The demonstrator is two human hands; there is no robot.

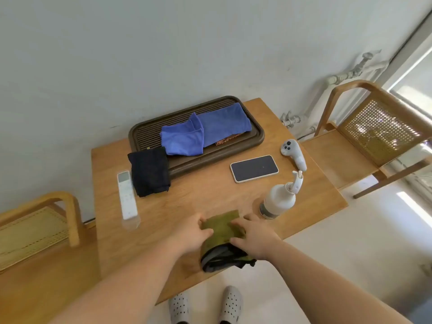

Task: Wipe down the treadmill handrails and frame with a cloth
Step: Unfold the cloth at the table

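A folded olive-green cloth [222, 226] lies near the front edge of the wooden table [198, 197], on top of a grey and black cloth [222, 258]. My left hand [190, 235] rests on the green cloth's left side, fingers curled over its edge. My right hand [254, 235] presses on its right side, fingers spread on top. A white spray bottle [279, 198] stands just right of the cloth. No treadmill is in view.
A brown tray [254, 139] at the back holds blue cloths [205, 130]. A dark folded cloth [149, 170], a white remote [127, 195], a phone [254, 168] and a white controller [293, 153] lie on the table. Wooden chairs stand left [39, 228] and right [364, 127].
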